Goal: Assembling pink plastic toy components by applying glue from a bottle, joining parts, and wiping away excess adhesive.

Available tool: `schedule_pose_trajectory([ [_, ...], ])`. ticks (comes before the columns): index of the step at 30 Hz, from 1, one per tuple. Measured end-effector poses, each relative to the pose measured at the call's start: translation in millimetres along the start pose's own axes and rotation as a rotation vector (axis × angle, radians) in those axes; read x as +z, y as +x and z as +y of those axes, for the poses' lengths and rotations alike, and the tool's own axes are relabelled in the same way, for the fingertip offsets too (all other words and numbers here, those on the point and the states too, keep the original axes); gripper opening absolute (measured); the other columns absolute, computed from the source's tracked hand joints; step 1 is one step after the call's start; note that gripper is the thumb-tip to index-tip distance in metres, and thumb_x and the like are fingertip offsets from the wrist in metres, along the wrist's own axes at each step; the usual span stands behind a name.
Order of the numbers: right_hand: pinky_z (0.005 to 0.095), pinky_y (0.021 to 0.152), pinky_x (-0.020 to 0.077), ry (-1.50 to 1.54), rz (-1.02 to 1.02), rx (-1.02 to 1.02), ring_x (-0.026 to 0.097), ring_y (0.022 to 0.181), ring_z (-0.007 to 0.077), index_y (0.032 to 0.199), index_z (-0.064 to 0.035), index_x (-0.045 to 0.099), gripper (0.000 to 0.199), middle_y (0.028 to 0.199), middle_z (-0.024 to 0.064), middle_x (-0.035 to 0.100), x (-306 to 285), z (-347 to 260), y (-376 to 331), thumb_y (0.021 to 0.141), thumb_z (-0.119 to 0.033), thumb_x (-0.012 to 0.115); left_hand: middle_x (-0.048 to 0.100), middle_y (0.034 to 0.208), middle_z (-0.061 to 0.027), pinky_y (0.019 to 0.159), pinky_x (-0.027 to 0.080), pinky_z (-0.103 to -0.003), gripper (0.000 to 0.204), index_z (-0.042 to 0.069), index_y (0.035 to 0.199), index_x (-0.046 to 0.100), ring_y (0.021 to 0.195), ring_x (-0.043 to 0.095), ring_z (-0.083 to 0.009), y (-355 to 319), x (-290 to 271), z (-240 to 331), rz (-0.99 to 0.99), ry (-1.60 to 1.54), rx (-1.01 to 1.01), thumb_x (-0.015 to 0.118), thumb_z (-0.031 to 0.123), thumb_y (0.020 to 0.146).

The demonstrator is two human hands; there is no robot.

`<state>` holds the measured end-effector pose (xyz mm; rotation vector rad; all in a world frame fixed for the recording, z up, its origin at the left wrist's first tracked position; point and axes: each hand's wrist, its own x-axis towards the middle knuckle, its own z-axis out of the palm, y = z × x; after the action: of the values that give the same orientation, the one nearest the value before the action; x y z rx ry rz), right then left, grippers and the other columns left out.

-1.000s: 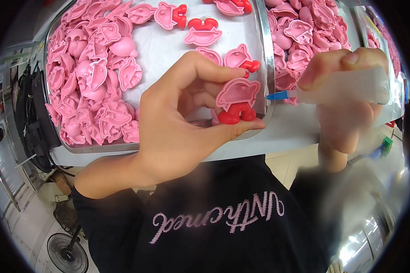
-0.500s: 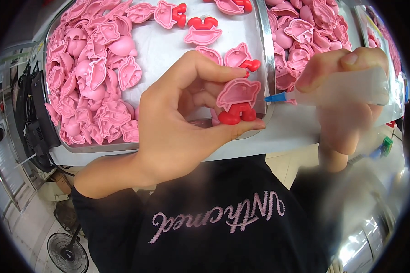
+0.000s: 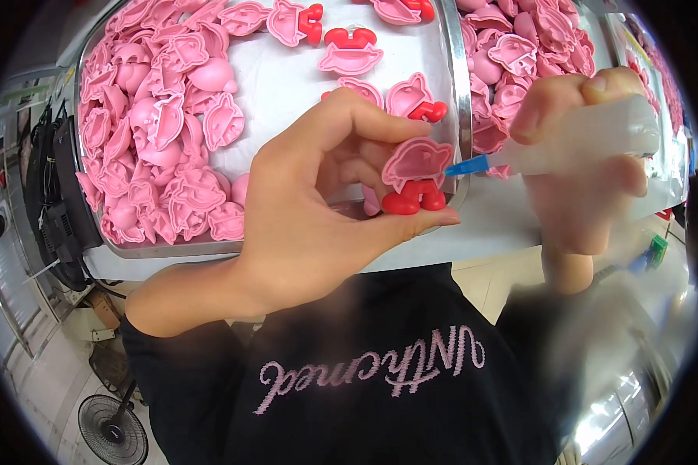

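The left hand (image 3: 318,209) pinches a pink toy piece (image 3: 416,174) upright, red feet down, while the right hand (image 3: 585,163) grips a clear bottle (image 3: 578,139) lying crosswise, blue nozzle pointing left, touching the piece.

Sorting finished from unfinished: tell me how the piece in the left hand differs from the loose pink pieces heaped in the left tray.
The held piece carries a red part; the heaped pieces are plain pink. The held piece stands upright in the left hand; the heaped ones lie jumbled. Both share the pink shell shape.

Loose pieces (image 3: 155,147) fill the left tray (image 3: 93,232); another tray (image 3: 461,85) lies right of it.
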<state>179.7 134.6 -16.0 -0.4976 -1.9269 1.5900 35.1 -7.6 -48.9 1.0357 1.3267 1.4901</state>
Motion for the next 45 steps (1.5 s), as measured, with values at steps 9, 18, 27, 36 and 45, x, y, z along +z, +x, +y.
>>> schedule_pose_trajectory([
  [9,0.0310,0.053,0.0440,0.041,0.081,0.130,0.051,0.059,0.0224,0.103,-0.0068,0.038,0.029,0.072,0.0150,0.053,10,0,-2,0.082,-0.026,0.045,0.048,0.093,-0.0080,0.076,0.047,-0.025,0.049,-0.003,0.098,0.047,0.085,0.052,-0.0123,0,1,3,-0.003,-0.017,-0.010,0.074,-0.010,0.057],
  [18,0.0290,0.052,0.0430,0.096,0.035,0.042,0.050,0.056,0.0201,0.104,-0.0067,0.037,0.032,0.072,0.0146,0.053,18,-1,-6,0.077,-0.020,0.049,0.048,0.094,-0.0084,0.079,0.047,-0.026,0.049,-0.004,0.099,0.047,0.088,0.052,-0.0134,-1,0,0,-0.005,-0.028,-0.003,0.073,-0.011,0.058],
  [27,0.0244,0.044,0.0379,-0.133,0.335,0.523,0.043,0.048,0.0131,0.097,-0.0023,0.041,0.030,0.067,0.0128,0.050,8,-15,-6,0.073,-0.019,0.049,0.049,0.094,-0.0082,0.080,0.046,-0.027,0.051,-0.004,0.101,0.046,0.090,0.052,-0.0131,0,0,0,-0.019,-0.001,-0.002,0.073,-0.011,0.058],
  [36,0.0245,0.039,0.0307,0.582,-0.308,1.081,0.034,0.041,0.0112,0.074,0.0019,0.040,0.033,0.055,0.0076,0.043,-52,11,20,0.076,-0.031,0.040,0.048,0.093,-0.0069,0.080,0.044,-0.026,0.050,-0.003,0.098,0.046,0.089,0.050,-0.0122,0,0,1,-0.006,0.001,-0.014,0.073,-0.011,0.057],
  [45,0.0245,0.044,0.0340,0.325,-0.097,0.502,0.039,0.047,0.0145,0.085,0.0043,0.035,0.039,0.060,0.0128,0.045,4,7,-2,0.072,-0.030,0.048,0.049,0.093,-0.0071,0.080,0.045,-0.026,0.050,-0.003,0.099,0.046,0.088,0.051,-0.0124,-1,1,-1,0.004,-0.027,-0.009,0.072,-0.011,0.058],
])
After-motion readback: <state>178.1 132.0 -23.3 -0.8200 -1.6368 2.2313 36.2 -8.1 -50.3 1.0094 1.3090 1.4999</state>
